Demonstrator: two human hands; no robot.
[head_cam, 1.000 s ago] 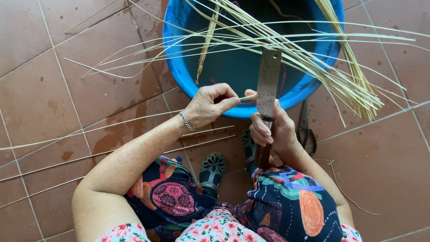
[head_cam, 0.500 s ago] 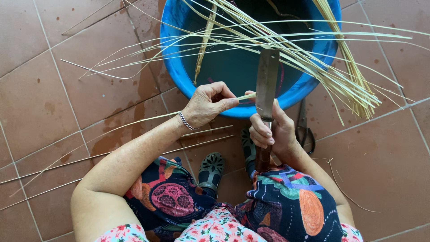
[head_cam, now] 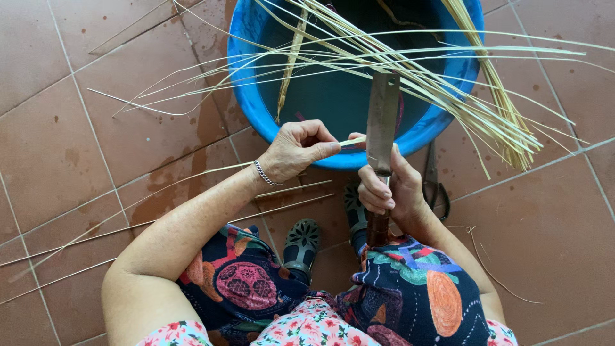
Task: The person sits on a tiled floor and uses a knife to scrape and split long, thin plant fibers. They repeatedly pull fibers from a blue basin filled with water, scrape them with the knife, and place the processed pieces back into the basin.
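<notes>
From the head camera I see my left hand (head_cam: 296, 150) pinching a thin pale strip (head_cam: 351, 142) between thumb and forefinger, the other fingers curled loosely behind; the strip runs across to the flat blade of a knife (head_cam: 382, 122), meeting it just above my right hand (head_cam: 385, 189). That hand is wrapped tight around the knife's dark wooden handle, fingers closed together, with the blade standing upright and its tip over the near rim of a blue basin (head_cam: 246, 96). The basin sits on the tiled floor (head_cam: 70, 128) at the top edge of the view; a sheaf of long pale reed strips (head_cam: 448, 70) lies across its mouth, fanning out past its right rim. A silver bracelet (head_cam: 259, 173) circles my left wrist. More loose strips (head_cam: 96, 224) lie on the floor toward the left edge; a wet patch darkens the tiles beside the basin. Dark sandals (head_cam: 301, 240) and patterned trousers (head_cam: 410, 295) show along the bottom edge.
</notes>
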